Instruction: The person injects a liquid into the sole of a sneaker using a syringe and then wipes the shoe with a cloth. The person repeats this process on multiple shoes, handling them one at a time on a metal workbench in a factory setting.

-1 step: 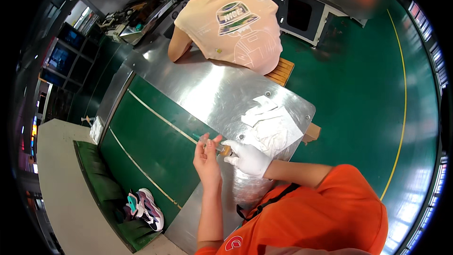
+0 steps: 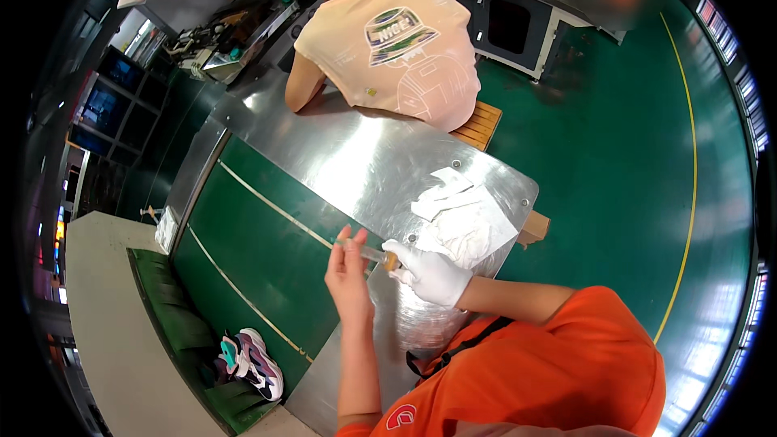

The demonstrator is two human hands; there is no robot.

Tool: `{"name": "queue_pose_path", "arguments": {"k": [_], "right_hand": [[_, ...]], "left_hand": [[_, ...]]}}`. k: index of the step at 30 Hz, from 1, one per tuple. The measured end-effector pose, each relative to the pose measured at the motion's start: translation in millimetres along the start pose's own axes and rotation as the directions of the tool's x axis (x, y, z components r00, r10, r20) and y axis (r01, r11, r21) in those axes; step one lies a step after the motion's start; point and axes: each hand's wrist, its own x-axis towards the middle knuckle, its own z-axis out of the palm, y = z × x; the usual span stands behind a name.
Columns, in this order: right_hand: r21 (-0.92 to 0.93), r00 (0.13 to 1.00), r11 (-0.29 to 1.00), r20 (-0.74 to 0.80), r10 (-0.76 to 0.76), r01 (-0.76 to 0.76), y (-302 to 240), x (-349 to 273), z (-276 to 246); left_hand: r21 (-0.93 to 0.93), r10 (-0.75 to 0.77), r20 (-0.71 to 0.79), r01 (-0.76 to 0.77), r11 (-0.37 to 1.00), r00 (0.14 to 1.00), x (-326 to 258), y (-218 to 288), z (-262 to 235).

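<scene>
Green floor with thin yellow lines runs under a long shiny metal table [image 2: 324,154], and that table is where both of the person's hands are at work. From where I stand, the bare left hand [image 2: 348,271] is raised over the table's near end with its fingers closed together in a pinch on one end of a small clear tube [image 2: 368,252], which looks like a syringe. The right hand [image 2: 429,273], in a white glove, is clamped on the tube's other end, where a brown tip [image 2: 391,261] shows just beside the gloved fingers. So the tube sits between the 2 hands, held a little above the metal surface and tilted slightly down to the right. Just past the gloved hand, a crumpled white cloth [image 2: 465,222] and some white paper scraps [image 2: 449,182] lie on the table near its rounded corner. Farther along the table a second person in a pale peach shirt [image 2: 396,40] sits on a wooden stool [image 2: 479,125], leaning on the metal with 1 arm. Down on the floor to the left, a pair of colourful sneakers [image 2: 251,360] rests beside a green mat [image 2: 174,320].
</scene>
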Motion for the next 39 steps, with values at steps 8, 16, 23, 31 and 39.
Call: {"name": "queue_pose_path", "arguments": {"k": [8,16,23,31,39], "right_hand": [[-0.221,0.997,0.975,0.082,-0.002,0.021,-16.7,-9.9,-37.4],[0.774,0.809,0.424,0.570,-0.143,-0.470,-10.6,-7.5,-56.5],[0.379,0.979,0.923,0.205,-0.015,-0.065,-23.6,7.1,-50.4],[0.706,0.883,0.583,0.468,0.042,-0.402,-55.8,-1.8,-72.1],[0.841,0.821,0.340,0.512,-0.251,-0.421,-45.0,-6.8,-56.4]], "left_hand": [[-0.072,-0.003,0.165,0.015,0.997,0.986,15.7,15.4,-1.7],[-0.278,0.062,0.287,0.022,0.960,0.956,-1.3,38.3,-0.6],[-0.185,0.106,0.058,-0.094,0.978,0.993,5.6,28.8,-3.1],[-0.056,0.150,0.219,-0.141,0.988,0.964,-7.9,72.7,3.7],[-0.282,0.162,0.330,-0.066,0.957,0.930,-13.0,90.6,3.6]]}}
